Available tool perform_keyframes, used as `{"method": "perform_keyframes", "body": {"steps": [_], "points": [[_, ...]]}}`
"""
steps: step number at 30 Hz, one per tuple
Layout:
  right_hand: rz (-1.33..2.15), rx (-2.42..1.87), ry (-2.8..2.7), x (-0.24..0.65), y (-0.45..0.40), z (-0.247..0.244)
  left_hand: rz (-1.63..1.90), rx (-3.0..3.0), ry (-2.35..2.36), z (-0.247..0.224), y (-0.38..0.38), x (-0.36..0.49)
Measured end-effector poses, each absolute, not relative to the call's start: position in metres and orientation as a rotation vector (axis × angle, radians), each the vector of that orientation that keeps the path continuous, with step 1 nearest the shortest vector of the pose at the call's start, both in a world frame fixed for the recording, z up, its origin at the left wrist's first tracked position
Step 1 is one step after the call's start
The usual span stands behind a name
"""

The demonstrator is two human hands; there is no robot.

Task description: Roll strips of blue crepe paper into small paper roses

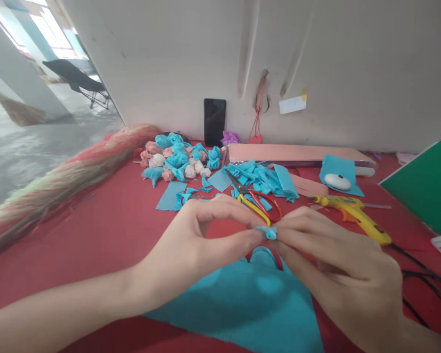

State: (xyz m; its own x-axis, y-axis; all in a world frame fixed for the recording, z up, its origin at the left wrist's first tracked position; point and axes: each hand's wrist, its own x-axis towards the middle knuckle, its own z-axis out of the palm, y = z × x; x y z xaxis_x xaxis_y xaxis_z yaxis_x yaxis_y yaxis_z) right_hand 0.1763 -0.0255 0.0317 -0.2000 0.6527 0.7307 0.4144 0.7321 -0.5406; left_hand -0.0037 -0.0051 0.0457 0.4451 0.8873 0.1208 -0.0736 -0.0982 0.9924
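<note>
Between my two hands is a small rolled piece of blue crepe paper (270,232), its coiled end facing me. My left hand (202,240) pinches its left side between thumb and fingers. From the right, my right hand (338,260) grips it with thumb and fingertips. Below them lies a large blue crepe paper sheet (250,304) with a rounded cut piece at its far edge. Just beyond the fingertips rest scissors (255,200) with red and yellow handles, beside a pile of blue paper scraps (257,176).
Blue, pink and white paper roses (178,157) are heaped at the back left. A yellow glue gun (356,215) with a black cord lies at right. A phone (214,122) leans on the wall; a white oval object (337,182) sits on blue paper near a green board (426,189).
</note>
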Motion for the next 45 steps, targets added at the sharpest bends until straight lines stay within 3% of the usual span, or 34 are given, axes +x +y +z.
{"method": "perform_keyframes", "body": {"steps": [25,40,45], "points": [[0.256,-0.861,-1.838,0.176,-0.027,0.034,1.101,1.666,0.764,0.04,-0.004,-0.001],[0.435,-0.985,-1.699,0.172,-0.03,0.034,1.071,1.484,0.817,0.036,-0.008,0.0],[0.67,-1.061,-1.591,0.176,-0.03,0.038,1.041,1.388,0.7,0.037,-0.005,-0.001]]}}
